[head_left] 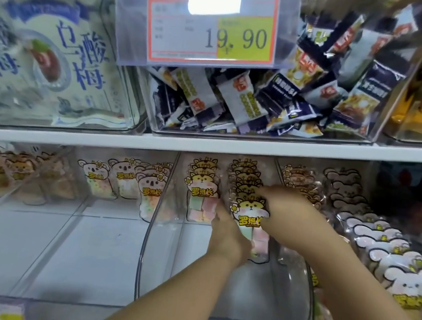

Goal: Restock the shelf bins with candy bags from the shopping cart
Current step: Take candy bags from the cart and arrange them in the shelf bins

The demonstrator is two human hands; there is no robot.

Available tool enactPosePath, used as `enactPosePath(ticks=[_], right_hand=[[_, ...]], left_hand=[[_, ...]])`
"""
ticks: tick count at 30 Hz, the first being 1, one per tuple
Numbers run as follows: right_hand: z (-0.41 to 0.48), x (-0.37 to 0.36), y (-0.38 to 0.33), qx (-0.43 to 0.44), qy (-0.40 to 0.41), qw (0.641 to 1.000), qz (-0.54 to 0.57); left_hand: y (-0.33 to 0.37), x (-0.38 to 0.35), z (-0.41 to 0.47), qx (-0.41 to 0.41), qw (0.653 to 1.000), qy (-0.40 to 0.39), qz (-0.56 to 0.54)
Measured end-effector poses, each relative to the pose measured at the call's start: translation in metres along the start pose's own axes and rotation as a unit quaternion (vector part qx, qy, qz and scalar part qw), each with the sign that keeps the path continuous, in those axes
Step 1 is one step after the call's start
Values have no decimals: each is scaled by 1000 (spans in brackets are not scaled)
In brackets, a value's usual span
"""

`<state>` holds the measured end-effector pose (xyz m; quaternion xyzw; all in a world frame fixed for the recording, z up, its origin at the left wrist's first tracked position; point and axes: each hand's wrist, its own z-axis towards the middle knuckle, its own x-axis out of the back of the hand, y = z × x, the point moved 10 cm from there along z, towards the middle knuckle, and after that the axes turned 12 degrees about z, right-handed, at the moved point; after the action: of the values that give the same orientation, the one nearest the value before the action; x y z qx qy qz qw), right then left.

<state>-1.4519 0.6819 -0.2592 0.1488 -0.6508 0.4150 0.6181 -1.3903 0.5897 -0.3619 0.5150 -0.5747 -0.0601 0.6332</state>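
Observation:
Both my hands reach into a clear plastic bin (155, 233) on the lower shelf. My left hand (229, 233) grips the lower left side of a cat-shaped candy bag (249, 215) with pastel sweets inside. My right hand (285, 206) holds the same bag's upper right side, fingers against the row of cat bags (245, 176) stacked behind it. A second row of cat bags (202, 186) stands to the left in the same bin. The shopping cart is out of view.
Bins to the left hold koala bags (124, 182) and orange fox bags (5, 170), with bare bin floor in front. To the right is a long row of white bear bags (387, 257). The upper shelf carries a bin of small wrapped sweets (268, 100) behind a 19.90 price tag (211, 23).

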Motion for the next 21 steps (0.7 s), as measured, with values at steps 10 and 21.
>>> enactPosePath(ticks=[10, 21], right_hand=[[-19, 26, -14, -20, 26, 999, 0], [-76, 46, -130, 86, 49, 981, 169]], left_hand=[[3, 10, -11, -46, 999, -18, 15], [23, 145, -163, -194, 980, 50, -7]])
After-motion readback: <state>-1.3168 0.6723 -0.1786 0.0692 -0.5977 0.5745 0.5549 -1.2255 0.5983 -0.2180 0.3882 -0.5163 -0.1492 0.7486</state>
